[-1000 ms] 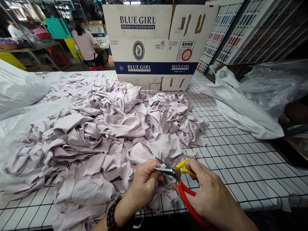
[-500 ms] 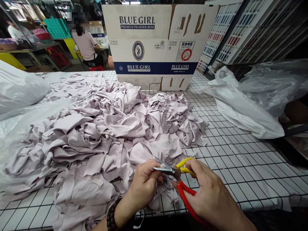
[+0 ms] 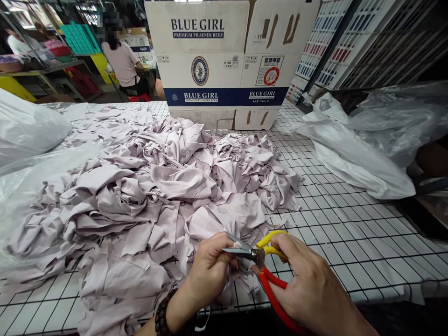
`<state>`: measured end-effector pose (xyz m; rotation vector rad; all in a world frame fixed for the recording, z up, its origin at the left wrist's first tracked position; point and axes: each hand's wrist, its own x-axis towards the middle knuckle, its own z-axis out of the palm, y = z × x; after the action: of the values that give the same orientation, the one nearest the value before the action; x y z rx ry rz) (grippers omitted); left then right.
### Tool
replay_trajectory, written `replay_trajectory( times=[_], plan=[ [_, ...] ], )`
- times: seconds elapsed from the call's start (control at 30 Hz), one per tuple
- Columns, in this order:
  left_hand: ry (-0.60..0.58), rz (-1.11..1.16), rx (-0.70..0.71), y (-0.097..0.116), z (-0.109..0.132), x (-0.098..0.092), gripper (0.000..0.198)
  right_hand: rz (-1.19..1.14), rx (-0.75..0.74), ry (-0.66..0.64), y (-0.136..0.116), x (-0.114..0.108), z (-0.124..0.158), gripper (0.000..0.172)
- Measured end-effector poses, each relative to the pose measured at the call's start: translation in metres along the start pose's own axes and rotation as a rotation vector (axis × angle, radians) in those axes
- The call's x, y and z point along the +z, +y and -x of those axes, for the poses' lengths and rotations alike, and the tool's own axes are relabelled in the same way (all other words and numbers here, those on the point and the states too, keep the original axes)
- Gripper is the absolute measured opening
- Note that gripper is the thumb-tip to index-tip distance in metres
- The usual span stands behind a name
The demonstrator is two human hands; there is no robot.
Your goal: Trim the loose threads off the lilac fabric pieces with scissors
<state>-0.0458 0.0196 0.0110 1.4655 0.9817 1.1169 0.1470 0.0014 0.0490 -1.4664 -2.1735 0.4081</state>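
Observation:
My right hand [image 3: 311,289] grips scissors [image 3: 261,261] with one yellow and one red handle, blades pointing left and slightly apart. My left hand [image 3: 210,273] is closed in a pinch right at the blade tips, holding a small piece of pale lilac cloth [image 3: 229,289] that hangs below the fingers. A dark bead bracelet [image 3: 161,313] circles my left wrist. Both hands hover over the near edge of a white gridded table [image 3: 350,233]. A big heap of pale lilac fabric pieces [image 3: 147,186] spreads across the table in front of and left of my hands.
A large Blue Girl beer carton [image 3: 227,60] stands at the table's far side. White and clear plastic bags [image 3: 353,149] lie at the right, another white bag [image 3: 28,126] at the left. A person in a pink top [image 3: 122,63] sits far behind.
The hands and scissors have barely shifted; the view has tipped slightly, so everything sits a little higher in the frame. The scissor blades look slightly more closed.

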Motion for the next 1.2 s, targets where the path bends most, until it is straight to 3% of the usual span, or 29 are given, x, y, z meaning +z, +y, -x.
replay_trajectory(
  times=[0.2,0.73,1.2],
  plan=[
    [-0.024,0.045,0.031,-0.0027,0.0014,-0.0008,0.035,0.095,-0.1,0.09,-0.0011,-0.0013,0.0012,0.028],
    [-0.004,0.076,0.016,-0.008,0.0031,0.0001,0.036,-0.045,0.012,0.019,-0.002,0.0008,0.0015,0.02],
    [-0.006,0.198,-0.024,-0.0035,-0.0002,0.0018,0.04,0.062,0.015,0.026,0.0007,0.0026,0.0018,0.031]
  ],
)
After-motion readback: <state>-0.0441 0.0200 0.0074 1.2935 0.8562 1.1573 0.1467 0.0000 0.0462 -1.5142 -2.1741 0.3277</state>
